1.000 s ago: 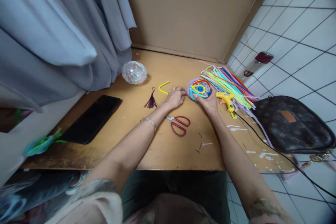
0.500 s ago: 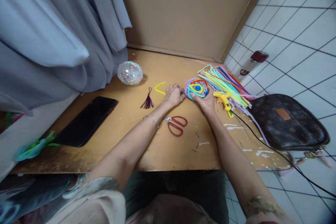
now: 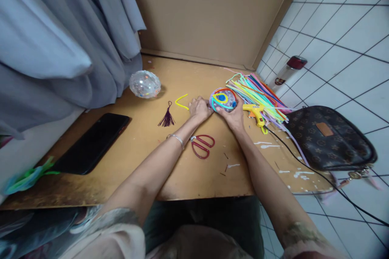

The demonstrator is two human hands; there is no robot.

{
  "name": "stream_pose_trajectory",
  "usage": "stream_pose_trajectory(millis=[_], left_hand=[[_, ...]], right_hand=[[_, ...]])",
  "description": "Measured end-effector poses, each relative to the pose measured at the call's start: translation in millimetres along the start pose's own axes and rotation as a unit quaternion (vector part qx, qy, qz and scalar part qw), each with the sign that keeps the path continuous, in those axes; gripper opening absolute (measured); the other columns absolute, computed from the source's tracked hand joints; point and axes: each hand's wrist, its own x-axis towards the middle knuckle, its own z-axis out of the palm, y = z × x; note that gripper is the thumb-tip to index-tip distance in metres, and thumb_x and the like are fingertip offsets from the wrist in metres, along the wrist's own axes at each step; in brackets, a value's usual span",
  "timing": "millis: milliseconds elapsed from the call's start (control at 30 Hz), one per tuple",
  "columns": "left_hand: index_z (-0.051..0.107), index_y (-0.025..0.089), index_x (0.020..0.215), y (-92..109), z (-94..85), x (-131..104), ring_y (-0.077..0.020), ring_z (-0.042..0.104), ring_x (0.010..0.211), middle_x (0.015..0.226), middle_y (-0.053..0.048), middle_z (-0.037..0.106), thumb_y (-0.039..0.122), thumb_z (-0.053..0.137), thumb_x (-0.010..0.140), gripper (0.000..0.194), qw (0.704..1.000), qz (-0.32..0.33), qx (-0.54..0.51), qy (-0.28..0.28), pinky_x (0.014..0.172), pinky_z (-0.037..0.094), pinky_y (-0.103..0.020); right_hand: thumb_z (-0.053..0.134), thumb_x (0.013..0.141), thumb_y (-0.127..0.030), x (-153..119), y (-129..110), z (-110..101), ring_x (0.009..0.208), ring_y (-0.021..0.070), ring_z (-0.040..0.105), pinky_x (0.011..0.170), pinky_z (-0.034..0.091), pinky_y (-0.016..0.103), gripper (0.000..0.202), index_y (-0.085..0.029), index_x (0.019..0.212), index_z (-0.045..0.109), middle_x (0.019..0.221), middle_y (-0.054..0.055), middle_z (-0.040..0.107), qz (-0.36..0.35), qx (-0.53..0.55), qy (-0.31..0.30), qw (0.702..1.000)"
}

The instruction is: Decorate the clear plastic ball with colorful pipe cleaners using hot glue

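A clear bumpy ball [image 3: 230, 96] trimmed with red, yellow, teal and lilac pipe cleaners around a blue centre is held low over the table. My right hand [image 3: 233, 117] grips its right and lower side, with the thumb along the bottom. At its left edge, my left hand [image 3: 200, 108] has curled fingers pressed to the lilac rim; the fingertips are partly hidden. A bent yellow pipe cleaner [image 3: 181, 103] lies just left of that hand, beside a dark purple tassel [image 3: 167, 117]. Red-handled scissors [image 3: 202, 146] rest nearer me, between my forearms.
A yellow glue gun [image 3: 255, 112] with a black cord lies right of my right hand, by a pile of pipe cleaners [image 3: 257, 93]. A second clear ball [image 3: 145, 84], a black phone [image 3: 94, 143], a brown bag [image 3: 331, 139] and a lidded bottle [image 3: 290, 69] stand around.
The decorated ball has turned and tilted slightly in my hands, so its yellow loop and teal strip sit at a different angle. The whole view has shifted a little.
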Motion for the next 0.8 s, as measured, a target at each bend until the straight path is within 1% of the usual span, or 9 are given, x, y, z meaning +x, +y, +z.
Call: stream_pose_trajectory(millis=[100,267,400,467,567,667,733,800], left_hand=[[0.078,0.020,0.075,2,1.9,1,-0.0407,0.057,0.112,0.096,-0.016,0.072,0.035,0.074,0.074,0.016,1.000,-0.010,-0.009,0.001,0.102,0.040,-0.058],[0.078,0.020,0.077,7,-1.8,0,-0.0389,0.060,0.113,0.091,-0.015,0.075,0.033,0.072,0.075,0.014,0.999,-0.037,-0.006,-0.026,0.104,0.038,-0.056],[0.078,0.022,0.074,4,-4.3,3,-0.0363,0.063,0.109,0.084,-0.012,0.075,0.028,0.070,0.075,0.010,0.999,-0.034,0.005,-0.031,0.102,0.040,-0.054],[0.079,0.021,0.073,1,-5.1,4,-0.0363,0.064,0.108,0.083,-0.013,0.076,0.025,0.071,0.075,0.009,0.999,-0.021,0.005,-0.026,0.102,0.042,-0.054],[0.082,0.022,0.080,-2,-9.2,5,-0.0352,0.067,0.104,0.088,-0.013,0.078,0.022,0.071,0.075,0.012,1.000,0.000,0.015,-0.022,0.101,0.046,-0.052],[0.083,0.022,0.096,0,-17.8,4,-0.0313,0.070,0.102,0.099,-0.012,0.079,0.017,0.067,0.078,0.025,0.997,-0.015,0.047,-0.052,0.097,0.051,-0.044],[0.081,0.021,0.105,3,-23.9,2,-0.0292,0.070,0.106,0.109,-0.012,0.079,0.014,0.063,0.080,0.032,0.995,-0.021,0.067,-0.072,0.097,0.052,-0.039],[0.080,0.020,0.110,4,-28.4,2,-0.0283,0.070,0.111,0.116,-0.012,0.077,0.011,0.061,0.082,0.035,0.993,-0.018,0.078,-0.082,0.099,0.052,-0.036]], right_hand=[[0.085,0.057,-0.060,1,-1,2,0.132,0.0330,0.053,0.112,0.046,0.054,0.095,-0.023,0.134,0.044,0.141,0.015,0.054,0.016,0.015,0.014,1.000],[0.087,0.051,-0.054,1,-7,4,0.133,0.0347,0.052,0.112,0.046,0.056,0.094,-0.022,0.129,0.044,0.140,0.016,0.053,0.068,0.025,0.025,0.997],[0.086,0.051,-0.049,1,-11,4,0.130,0.0335,0.054,0.112,0.046,0.053,0.091,-0.021,0.128,0.045,0.138,0.016,0.054,0.068,0.027,0.032,0.997],[0.086,0.052,-0.049,1,-11,4,0.130,0.0334,0.054,0.113,0.045,0.053,0.090,-0.020,0.128,0.045,0.137,0.016,0.055,0.068,0.026,0.032,0.997],[0.086,0.050,-0.050,1,-8,3,0.131,0.0345,0.052,0.113,0.045,0.054,0.091,-0.020,0.126,0.047,0.136,0.016,0.055,0.083,0.020,0.043,0.995],[0.086,0.049,-0.051,3,-4,2,0.129,0.0338,0.052,0.113,0.044,0.054,0.091,-0.020,0.126,0.048,0.135,0.015,0.055,0.090,0.030,0.059,0.994],[0.086,0.050,-0.050,3,-3,2,0.127,0.0324,0.054,0.112,0.045,0.054,0.090,-0.020,0.125,0.048,0.133,0.014,0.057,0.095,0.043,0.066,0.992],[0.085,0.051,-0.049,4,-3,1,0.124,0.0313,0.056,0.111,0.046,0.053,0.087,-0.019,0.124,0.049,0.130,0.013,0.058,0.105,0.056,0.071,0.990]])
